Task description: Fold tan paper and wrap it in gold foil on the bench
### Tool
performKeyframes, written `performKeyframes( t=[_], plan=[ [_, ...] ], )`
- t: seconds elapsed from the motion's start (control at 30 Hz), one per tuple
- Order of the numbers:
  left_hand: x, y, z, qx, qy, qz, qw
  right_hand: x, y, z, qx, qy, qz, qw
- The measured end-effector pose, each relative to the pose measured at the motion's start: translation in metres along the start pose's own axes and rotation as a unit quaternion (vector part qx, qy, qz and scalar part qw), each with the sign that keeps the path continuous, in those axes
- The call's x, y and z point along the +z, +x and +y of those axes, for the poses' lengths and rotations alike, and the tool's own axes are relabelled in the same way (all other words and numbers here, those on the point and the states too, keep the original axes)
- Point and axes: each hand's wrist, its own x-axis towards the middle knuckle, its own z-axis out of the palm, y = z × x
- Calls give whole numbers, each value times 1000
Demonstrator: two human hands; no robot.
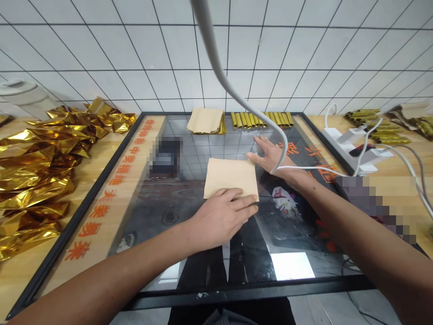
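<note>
A tan square sheet of paper (pixel 230 177) lies flat on the black-framed glass panel (pixel 189 253) in front of me. My left hand (pixel 225 212) rests across the near edge of the sheet, palm down, fingers stretched out to the right. Just beyond the sheet's right edge, my right hand (pixel 270 155) is spread over the glass with nothing in it, apart from the paper. Behind the sheet sits a stack of tan, gold-backed papers (pixel 205 120). To its right is a row of rolled gold paper tubes (pixel 262 120).
Folded gold foil pieces (pixel 40 167) are heaped on the left of the wooden table. A white cable (pixel 230 85) hangs in front of my view and crosses my right hand. A white power strip (pixel 352 146) and more gold rolls (pixel 389 134) lie on the right. Tiled wall (pixel 216 54) stands behind.
</note>
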Motion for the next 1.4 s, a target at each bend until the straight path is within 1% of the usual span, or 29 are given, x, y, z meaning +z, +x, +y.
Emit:
performKeyframes(
  t=[0.07, 0.13, 0.2, 0.23, 0.3, 0.4, 0.5, 0.57, 0.63, 0.7, 0.77, 0.83, 0.9, 0.97, 1.07, 1.17, 1.27, 1.4],
  plan=[
    [-1, 0, 0, 2, 0, 3, 1000, -8, -5, -7, -26, 19, -32, 999],
    [0, 0, 1, 1, 0, 5, 1000, -13, -10, -15, -58, 11, -81, 995],
    [0, 0, 1, 1, 2, 3, 1000, -12, -13, -21, -75, -12, -122, 990],
    [1, 0, 1, 1, 3, 1, 1000, -9, -12, -22, -72, -26, -130, 989],
    [2, -1, 1, -1, 4, -2, 1000, -2, -8, -22, -60, -50, -115, 990],
    [2, -1, 1, -3, 3, -3, 1000, 6, 2, -17, -42, -76, -47, 995],
    [1, 0, 1, -3, 4, -9, 1000, 7, 8, -19, -22, -92, 7, 996],
    [0, 0, 1, -2, 7, -9, 1000, 5, 5, -26, -26, -93, 31, 995],
    [-1, 0, 1, 2, 11, -6, 1000, 3, -3, -37, -64, -62, 52, 995],
    [0, 0, 1, 5, 11, -5, 1000, 2, -15, -50, -127, 9, 49, 991],
    [1, -1, 1, 2, 2, -3, 1000, 3, -25, -62, -205, 84, -6, 975],
    [3, -1, 2, -7, -13, -2, 1000, 7, -31, -70, -287, 126, -84, 946],
    [4, -1, 2, -16, -25, -4, 1000, 12, -31, -74, -331, 139, -130, 924],
    [4, 0, 3, -18, -27, -10, 999, 15, -27, -75, -335, 140, -132, 922],
    [2, 0, 4, -19, -21, -18, 999, 19, -19, -76, -327, 122, -117, 930],
    [0, -1, 4, -21, -13, -23, 999, 20, -12, -79, -313, 81, -110, 940],
    [0, -1, 4, -13, -10, -19, 1000, 22, -8, -85, -295, 49, -104, 949],
    [0, 0, 5, -12, -8, -11, 1000, 26, -6, -90, -281, 33, -83, 955]
  ],
)
